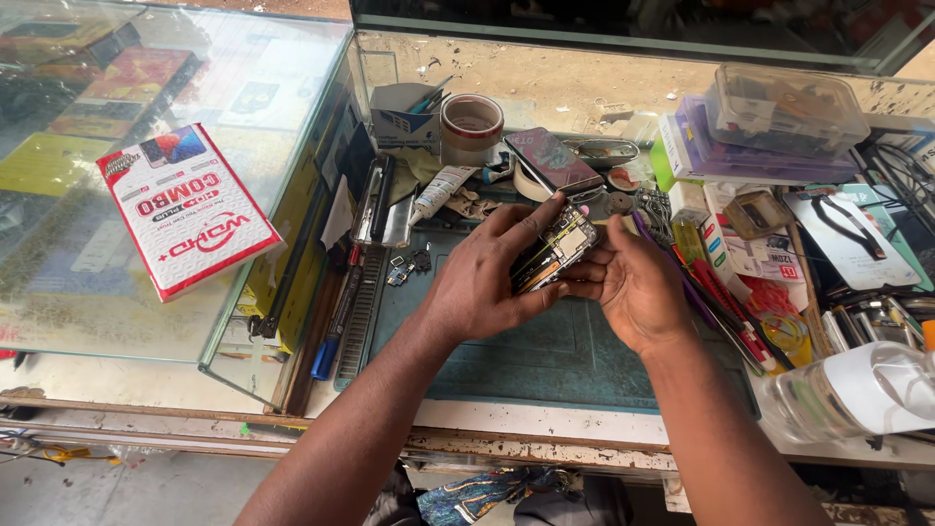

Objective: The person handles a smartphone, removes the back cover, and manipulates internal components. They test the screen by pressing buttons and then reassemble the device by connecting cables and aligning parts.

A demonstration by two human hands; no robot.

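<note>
Opened phone (pixel 557 251), back cover off so you can see the circuit board and metal shields, is sitting up in both hands just above the dark green work mat (pixel 545 360). Left hand (pixel 484 282) wraps over it from the left side, fingers curled around the edge and the index finger stretched along the top, so it's pinched firmly. Right hand (pixel 633 287) cradles it from the other side, palm turned in, fingers closed on the right edge with the thumb tucked near the bottom corner. So both hands are gripping the same phone, tilted at an angle.

Stuff around it: another phone with a dark reddish back (pixel 553 159) lies just behind the hands, next to a roll of tape (pixel 472 125) and a white tube of glue (pixel 435 192). Right side is a mess of tools, with red and purple handled screwdrivers (pixel 726 307), a stack of clear plastic parts boxes (pixel 779 122) and a clear plastic bottle (pixel 857 390) lying on its side at the bench edge. Off to the left a red and white product box (pixel 187 209) rests on a glass display case (pixel 146 292), and a blue pen (pixel 331 341) lies along the mat's left edge.
</note>
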